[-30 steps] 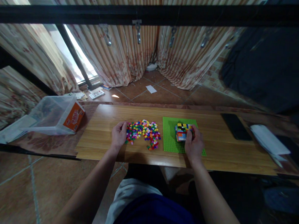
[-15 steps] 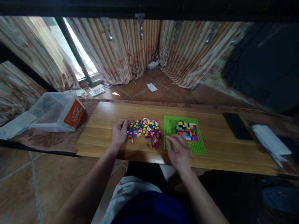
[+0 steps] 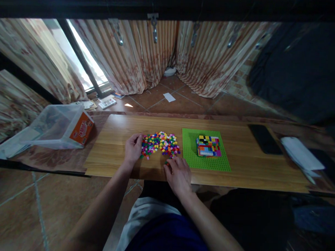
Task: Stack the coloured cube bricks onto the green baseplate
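A heap of small multicoloured toy bricks (image 3: pixel 161 141) lies on the wooden board. At its left edge is my left hand (image 3: pixel 133 149), fingers curled in with the thumb against them; anything held there is too small to make out. My right hand (image 3: pixel 178 174) is over the heap's near right end, thumb and fingers apart around a few loose bricks. To the right lies a green studded baseplate (image 3: pixel 188 148). On it stands a built block of mixed-colour bricks (image 3: pixel 209 146), which neither hand touches.
The wooden board (image 3: pixel 254 168) carries a dark phone-like slab (image 3: pixel 265 139) at the right. Beyond it lie a white object (image 3: pixel 302 154) and a dark one. A clear plastic box with an orange label (image 3: pixel 82 129) is at the left. A black bar (image 3: pixel 171 8) crosses above.
My right hand has moved left from over the baseplate's near edge to the near right end of the brick heap. The built block is now uncovered. My left hand has stayed in place.
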`<state>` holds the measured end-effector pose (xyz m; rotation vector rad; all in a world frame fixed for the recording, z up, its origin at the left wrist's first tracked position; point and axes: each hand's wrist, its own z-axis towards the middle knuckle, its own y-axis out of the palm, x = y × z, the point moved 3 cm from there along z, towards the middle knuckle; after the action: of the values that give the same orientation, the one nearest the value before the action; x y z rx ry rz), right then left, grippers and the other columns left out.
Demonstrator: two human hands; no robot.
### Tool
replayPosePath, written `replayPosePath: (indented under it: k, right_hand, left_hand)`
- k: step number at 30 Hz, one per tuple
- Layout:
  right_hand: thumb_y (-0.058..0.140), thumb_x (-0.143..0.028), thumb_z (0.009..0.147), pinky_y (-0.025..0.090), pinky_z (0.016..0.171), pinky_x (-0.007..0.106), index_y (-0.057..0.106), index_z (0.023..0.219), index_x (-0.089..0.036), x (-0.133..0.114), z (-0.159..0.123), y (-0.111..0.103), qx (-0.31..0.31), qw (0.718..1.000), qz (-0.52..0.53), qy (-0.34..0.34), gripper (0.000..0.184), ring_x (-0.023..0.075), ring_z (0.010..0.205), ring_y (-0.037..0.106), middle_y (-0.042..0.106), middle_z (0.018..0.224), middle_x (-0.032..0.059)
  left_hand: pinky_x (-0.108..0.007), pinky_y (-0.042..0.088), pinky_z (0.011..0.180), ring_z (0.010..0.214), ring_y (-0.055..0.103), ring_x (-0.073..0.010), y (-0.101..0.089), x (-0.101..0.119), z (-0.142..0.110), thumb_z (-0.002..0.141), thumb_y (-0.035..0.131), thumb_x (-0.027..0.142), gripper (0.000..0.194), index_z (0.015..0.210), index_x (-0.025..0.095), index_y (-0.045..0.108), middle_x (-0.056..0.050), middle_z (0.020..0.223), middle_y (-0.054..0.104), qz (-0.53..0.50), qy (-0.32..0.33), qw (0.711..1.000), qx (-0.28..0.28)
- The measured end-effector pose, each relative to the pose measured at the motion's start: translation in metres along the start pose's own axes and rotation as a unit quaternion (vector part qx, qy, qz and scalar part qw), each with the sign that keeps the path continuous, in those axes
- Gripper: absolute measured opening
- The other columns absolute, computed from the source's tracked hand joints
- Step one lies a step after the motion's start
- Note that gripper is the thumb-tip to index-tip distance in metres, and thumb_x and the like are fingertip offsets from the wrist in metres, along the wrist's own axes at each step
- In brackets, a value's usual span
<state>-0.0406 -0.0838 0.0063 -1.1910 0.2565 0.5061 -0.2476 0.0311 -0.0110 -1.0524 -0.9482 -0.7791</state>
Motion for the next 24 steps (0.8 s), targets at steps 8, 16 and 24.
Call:
replayPosePath:
  k: [8, 16, 24]
  right_hand:
    - [0.055, -0.02, 0.09, 0.044, 0.076, 0.036, 0.067, 0.084, -0.023, -0.005, 0.015, 0.01, 0.008, 1.0, -0.001, -0.003, 0.014, 0.0231, 0.086, 0.052, 0.06, 0.087, 0.0071]
    - [0.053, -0.02, 0.092, 0.044, 0.078, 0.034, 0.067, 0.085, -0.023, -0.002, 0.023, 0.003, 0.018, 1.0, 0.019, 0.01, 0.017, 0.0222, 0.086, 0.054, 0.064, 0.09, 0.0059]
    - [0.049, -0.024, 0.096, 0.045, 0.082, 0.035, 0.07, 0.097, -0.023, 0.024, -0.003, -0.018, 0.038, 0.996, 0.065, 0.048, 0.021, 0.0218, 0.089, 0.058, 0.067, 0.094, 0.0062]
  left_hand:
    - [-0.028, 0.051, 0.08, 0.086, 0.067, -0.0187, 0.0, 0.004, 0.001, 0.085, 0.053, 0.036, 0.028, 0.089, 0.017, 0.073, -0.006, 0.09, 0.074, -0.002, 0.003, 1.0, -0.004]
    - [-0.028, 0.052, 0.08, 0.086, 0.067, -0.0188, -0.001, 0.0, 0.003, 0.083, 0.055, 0.036, 0.027, 0.09, 0.017, 0.073, -0.005, 0.091, 0.075, -0.002, 0.008, 1.0, -0.003]
    - [-0.029, 0.052, 0.081, 0.087, 0.067, -0.0195, 0.0, 0.003, 0.002, 0.083, 0.055, 0.036, 0.028, 0.09, 0.016, 0.073, -0.006, 0.091, 0.075, 0.0, 0.001, 1.0, -0.002]
